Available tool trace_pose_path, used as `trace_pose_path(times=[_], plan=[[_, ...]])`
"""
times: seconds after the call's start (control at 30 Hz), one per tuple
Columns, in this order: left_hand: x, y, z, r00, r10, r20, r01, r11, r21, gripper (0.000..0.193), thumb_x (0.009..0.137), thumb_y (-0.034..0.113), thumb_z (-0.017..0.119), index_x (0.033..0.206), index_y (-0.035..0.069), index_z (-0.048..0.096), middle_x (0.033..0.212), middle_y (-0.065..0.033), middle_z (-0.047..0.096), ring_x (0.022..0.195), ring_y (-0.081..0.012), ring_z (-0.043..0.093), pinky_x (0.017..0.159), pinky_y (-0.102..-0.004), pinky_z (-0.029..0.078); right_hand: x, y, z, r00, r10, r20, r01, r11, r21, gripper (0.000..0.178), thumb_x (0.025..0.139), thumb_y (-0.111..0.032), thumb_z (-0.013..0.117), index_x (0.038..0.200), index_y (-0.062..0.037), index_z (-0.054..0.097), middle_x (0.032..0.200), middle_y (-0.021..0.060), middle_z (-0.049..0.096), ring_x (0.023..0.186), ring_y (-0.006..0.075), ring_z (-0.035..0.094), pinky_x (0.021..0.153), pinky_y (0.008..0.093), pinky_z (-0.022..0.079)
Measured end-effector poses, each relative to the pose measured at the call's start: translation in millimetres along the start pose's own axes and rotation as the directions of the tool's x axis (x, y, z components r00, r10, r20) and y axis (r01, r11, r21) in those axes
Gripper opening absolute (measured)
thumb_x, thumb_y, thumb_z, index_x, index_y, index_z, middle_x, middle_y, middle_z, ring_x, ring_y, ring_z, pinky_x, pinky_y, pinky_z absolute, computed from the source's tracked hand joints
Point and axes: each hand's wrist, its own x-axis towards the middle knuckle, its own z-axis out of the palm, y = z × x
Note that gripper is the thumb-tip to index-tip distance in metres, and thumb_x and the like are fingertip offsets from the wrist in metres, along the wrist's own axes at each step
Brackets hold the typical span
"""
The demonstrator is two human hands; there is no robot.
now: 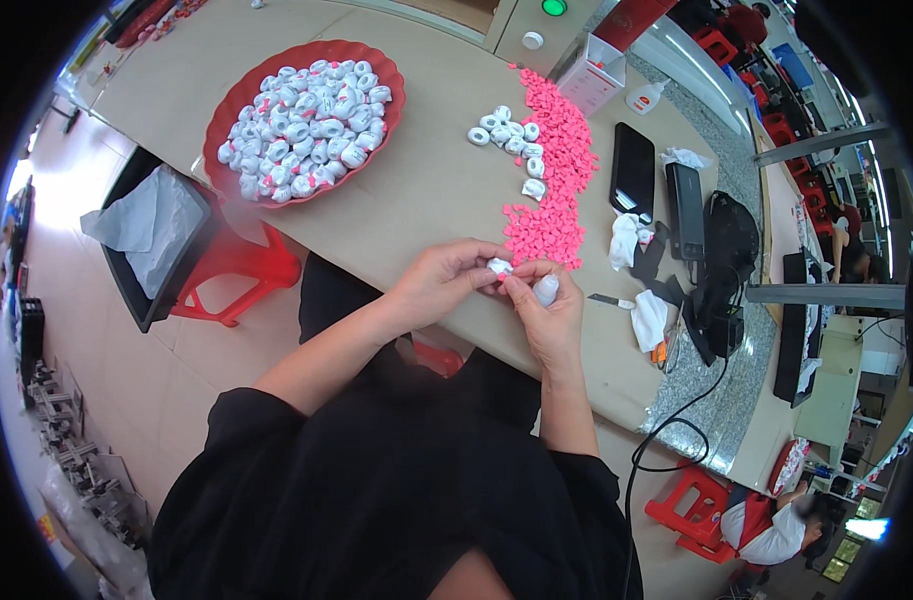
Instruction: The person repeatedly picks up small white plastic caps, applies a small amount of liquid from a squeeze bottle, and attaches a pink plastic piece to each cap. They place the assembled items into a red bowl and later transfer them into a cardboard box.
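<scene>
Hands (439, 284) together pinch a small, lumpy white piece (499, 266) showing pink along its lower edge.

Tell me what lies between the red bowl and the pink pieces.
In the head view, bare tabletop, then a small cluster of white pieces beside the pink pieces.

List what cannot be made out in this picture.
In the head view:
Small white piece: partly hidden by left hand and right hand.
Red bowl: floor covered by heaped white pieces.
Black bin: part beneath the white sheet, which covers it.
Person at lower right: activity too small to tell.
</scene>
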Motion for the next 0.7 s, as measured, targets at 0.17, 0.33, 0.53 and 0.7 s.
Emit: trace_pose_path(times=[0.17,0.33,0.53,0.7], plan=[[0.4,2.3,-0.9,1.0,-0.018,0.015,0.017,0.999,0.034,0.026,0.088,0.002,0.048,0.113,-0.005,0.05,0.094,-0.0075,0.06,0.083,-0.0104,0.057,0.075,-0.0245,0.048,-0.6,1.1,-1.5,1.0,-0.008,-0.025,0.008,1.0,-0.002,0.011,0.081,0.0,0.061,0.089,0.0023,0.054,0.081,0.0067,0.059,0.074,0.0107,0.058,0.071,0.0243,0.05],[0.2,1.8,-1.7,1.0,-0.016,0.013,0.016,1.0,0.007,0.025,0.088,0.003,0.048,0.111,-0.006,0.05,0.094,-0.007,0.06,0.082,-0.0102,0.056,0.074,-0.0242,0.047,-0.4,1.7,-1.5,0.999,0.002,-0.033,-0.001,1.0,0.027,0.012,0.08,0.0,0.062,0.089,0.0021,0.054,0.082,0.0061,0.058,0.075,0.0106,0.058,0.071,0.0244,0.05],[0.9,1.2,-1.8,0.999,-0.033,0.019,0.033,0.999,-0.011,0.025,0.088,0.003,0.048,0.111,-0.005,0.051,0.095,-0.0066,0.059,0.084,-0.0104,0.057,0.074,-0.0241,0.047,-0.1,2.5,-1.1,0.998,-0.027,-0.049,0.027,1.0,0.01,0.013,0.08,-0.001,0.062,0.089,0.0022,0.055,0.082,0.0057,0.058,0.076,0.0107,0.058,0.071,0.024,0.05],[-0.3,3.4,-2.0,1.0,-0.01,0.023,0.009,0.999,0.044,0.024,0.088,0.004,0.049,0.11,-0.005,0.052,0.098,-0.0068,0.059,0.086,-0.0107,0.057,0.076,-0.0246,0.048,-0.4,6.6,-0.4,0.998,-0.024,-0.062,0.021,0.998,-0.054,0.015,0.08,-0.001,0.062,0.093,0.0029,0.056,0.082,0.0071,0.06,0.076,0.0116,0.059,0.07,0.0235,0.049]])
